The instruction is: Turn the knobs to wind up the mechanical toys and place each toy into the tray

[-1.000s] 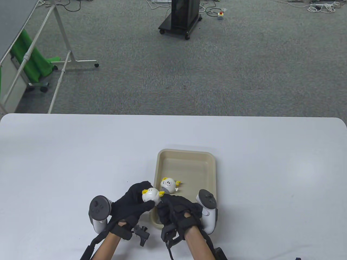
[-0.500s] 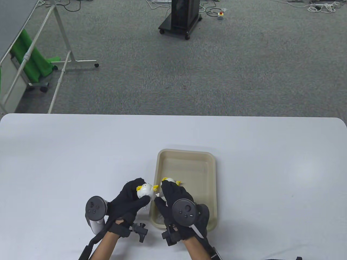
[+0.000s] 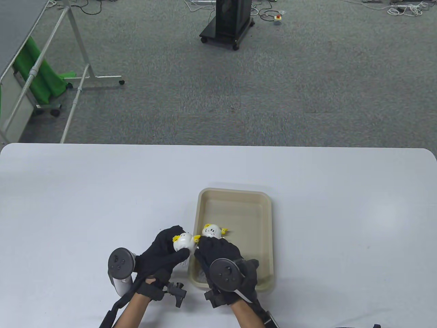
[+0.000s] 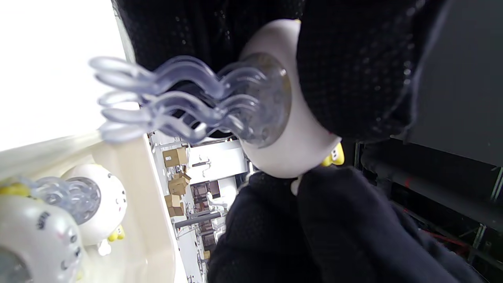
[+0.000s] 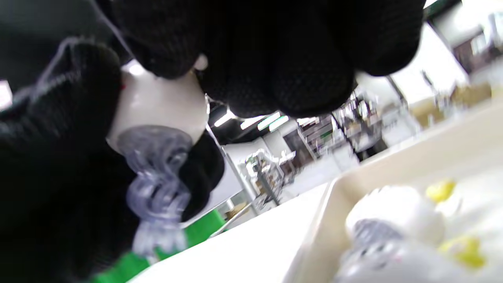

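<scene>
My left hand (image 3: 170, 246) grips a white wind-up toy (image 3: 183, 241) with yellow ears just left of the beige tray (image 3: 235, 192). In the left wrist view the toy (image 4: 298, 129) shows its clear wavy legs (image 4: 173, 98) hanging free. My right hand (image 3: 202, 244) reaches across and pinches the small white knob (image 4: 294, 185) on the toy's side. The right wrist view shows the same toy (image 5: 161, 106) between both gloves. A second toy (image 3: 212, 231) lies in the tray, and a third toy (image 4: 35, 236) shows beside it in the left wrist view.
The tray sits near the table's front edge, its near half hidden under my right hand. White table (image 3: 85, 205) stretches to the left, right and behind. Beyond the far edge is carpet with a metal rack (image 3: 51, 68).
My right wrist has rolled over, swinging its tracker from the right side to on top. The held toy has shifted a little left and further from me. The tray toy stayed in place.
</scene>
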`<state>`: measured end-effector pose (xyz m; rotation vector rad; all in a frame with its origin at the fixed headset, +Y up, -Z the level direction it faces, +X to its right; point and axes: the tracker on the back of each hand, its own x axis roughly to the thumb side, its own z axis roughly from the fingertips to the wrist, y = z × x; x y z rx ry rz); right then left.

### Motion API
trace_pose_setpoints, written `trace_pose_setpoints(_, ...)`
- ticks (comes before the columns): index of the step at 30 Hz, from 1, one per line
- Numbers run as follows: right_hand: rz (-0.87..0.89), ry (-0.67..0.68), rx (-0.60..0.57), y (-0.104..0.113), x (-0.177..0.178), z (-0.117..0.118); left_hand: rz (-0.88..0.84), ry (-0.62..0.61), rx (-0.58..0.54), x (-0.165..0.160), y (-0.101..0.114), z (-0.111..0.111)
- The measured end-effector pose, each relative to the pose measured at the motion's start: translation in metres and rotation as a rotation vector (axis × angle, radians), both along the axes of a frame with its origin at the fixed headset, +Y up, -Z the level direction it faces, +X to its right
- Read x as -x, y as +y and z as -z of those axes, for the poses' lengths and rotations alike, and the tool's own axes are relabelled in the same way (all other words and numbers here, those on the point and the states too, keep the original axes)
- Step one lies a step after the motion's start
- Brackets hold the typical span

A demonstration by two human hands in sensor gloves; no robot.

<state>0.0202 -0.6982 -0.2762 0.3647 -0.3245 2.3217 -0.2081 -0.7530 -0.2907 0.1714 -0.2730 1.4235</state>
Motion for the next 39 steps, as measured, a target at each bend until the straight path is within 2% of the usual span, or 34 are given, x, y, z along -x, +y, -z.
trace_pose_setpoints(2, 0.227, 0.053, 0.152, -0.009, -0.011, 0.012, -0.009, -0.011, -0.002, -0.002, 0.001, -0.001)
trace_pose_setpoints(3, 0.377, 0.051, 0.305, -0.017, -0.017, 0.017, 0.002, -0.023, -0.009, -0.003, 0.002, -0.001)
trace_pose_setpoints(5, 0.585, 0.020, 0.503, -0.032, -0.022, 0.020, 0.019, -0.031, -0.014, -0.007, 0.002, -0.002)
trace_pose_setpoints(8, 0.715, -0.037, 0.681, -0.046, -0.024, 0.019, 0.044, -0.036, -0.016, -0.009, 0.002, -0.002)
trace_pose_setpoints(13, 0.758, -0.036, 0.755, -0.052, -0.024, 0.018, 0.051, -0.037, -0.025, -0.009, 0.003, -0.003)
trace_pose_setpoints(17, 0.751, -0.019, 0.739, -0.050, -0.023, 0.018, 0.050, -0.028, -0.019, -0.008, 0.001, -0.002)
trace_pose_setpoints(19, 0.705, 0.001, 0.685, -0.046, -0.022, 0.019, 0.043, -0.014, -0.014, -0.006, 0.001, -0.001)
trace_pose_setpoints(22, 0.590, -0.040, 0.544, -0.035, -0.021, 0.017, 0.028, 0.013, -0.006, -0.002, 0.000, -0.001)
trace_pose_setpoints(24, 0.483, -0.110, 0.385, -0.023, -0.021, 0.013, 0.017, 0.027, 0.001, 0.001, -0.001, -0.001)
trace_pose_setpoints(29, 0.311, -0.183, 0.180, -0.006, -0.022, 0.004, 0.021, 0.033, 0.006, 0.001, -0.001, 0.000)
trace_pose_setpoints(34, 0.344, -0.225, 0.097, 0.016, -0.035, -0.001, 0.172, -0.023, -0.030, -0.019, 0.005, -0.001)
trace_pose_setpoints(39, 0.359, -0.258, 0.031, 0.032, -0.051, -0.005, 0.390, -0.162, -0.020, -0.063, 0.010, 0.001)
